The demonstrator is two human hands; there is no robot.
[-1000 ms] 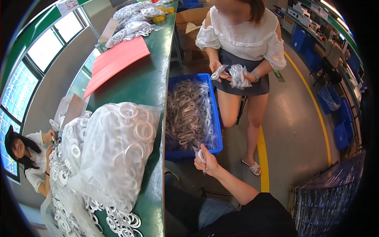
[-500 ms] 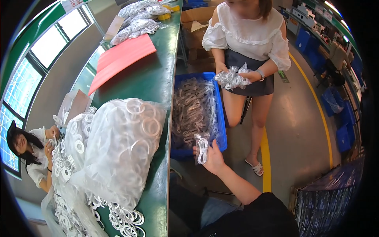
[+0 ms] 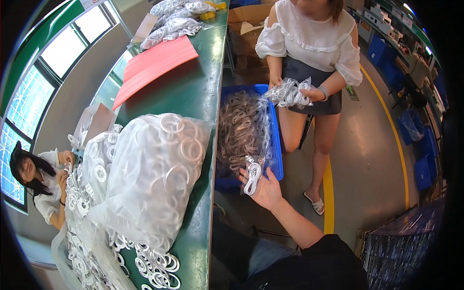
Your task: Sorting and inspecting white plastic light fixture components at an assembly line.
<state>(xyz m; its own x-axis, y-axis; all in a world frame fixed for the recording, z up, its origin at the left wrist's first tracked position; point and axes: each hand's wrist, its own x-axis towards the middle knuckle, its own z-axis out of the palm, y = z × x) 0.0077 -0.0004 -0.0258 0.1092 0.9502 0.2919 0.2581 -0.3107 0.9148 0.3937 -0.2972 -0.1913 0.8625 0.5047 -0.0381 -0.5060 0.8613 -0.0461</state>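
My right hand [image 3: 267, 192] is palm up, with a coiled white cable [image 3: 253, 178] in a small clear bag lying across the palm and fingers. The thumb stands apart on the right side. Just beyond the fingertips is a blue crate [image 3: 276, 140] filled with many bagged cables [image 3: 244, 123]. My left hand is out of view. Across the crate, a standing person in a white blouse [image 3: 309, 41] holds a bunch of bagged white cables [image 3: 293, 93] in both hands.
To the left runs a green table [image 3: 205, 79], bearing a large clear bag of white rings [image 3: 154, 179], loose rings [image 3: 157, 270], and a pink sheet [image 3: 154, 67]. Another person [image 3: 46, 183] handles items at its far left side. A cardboard box [image 3: 246, 53] stands behind the crate.
The view has shifted slightly, moving the scene a little to the right. My right hand has turned so more of its palm shows, with the bagged cable still on it.
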